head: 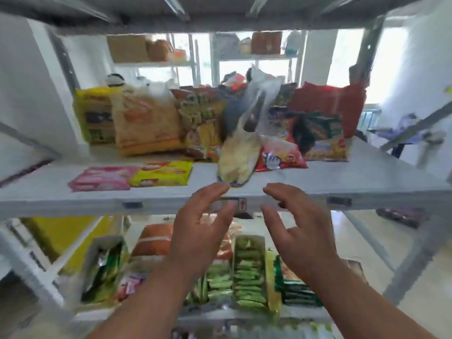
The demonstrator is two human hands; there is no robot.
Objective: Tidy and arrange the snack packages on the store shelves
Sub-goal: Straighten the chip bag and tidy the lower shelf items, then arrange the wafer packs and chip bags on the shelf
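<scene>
**Head view: both hands raised before the middle shelf**

Head view is motion-blurred; no brand name or label text can be read on any package. A small sticker [241, 204] with a red upward arrow sits on the front lip of the middle shelf [342, 177].

The clear bag [238, 156] of pale snack pieces stands near the shelf's front edge at centre. Its long axis runs from 7 o'clock at the filled bottom to 1 o'clock at the empty, crumpled top.

At 3 o'clock, touching the bag, lies a red packet [281, 155]. At 9 o'clock, apart from it, a yellow flat pack [162, 173] and a pink flat pack [105, 178] lie side by side. Upright bags line the rear of the shelf, among them an orange-beige bag [146, 123].

The left hand [200, 226] and right hand [297, 223] are at 6 o'clock of the bag, fingers spread and relaxed, grasping nothing. The left fingertips [220, 188] are just beside the bag's bottom; contact cannot be determined.

Both forearms partly cover the green packets [248, 272] on the lower shelf.
</scene>
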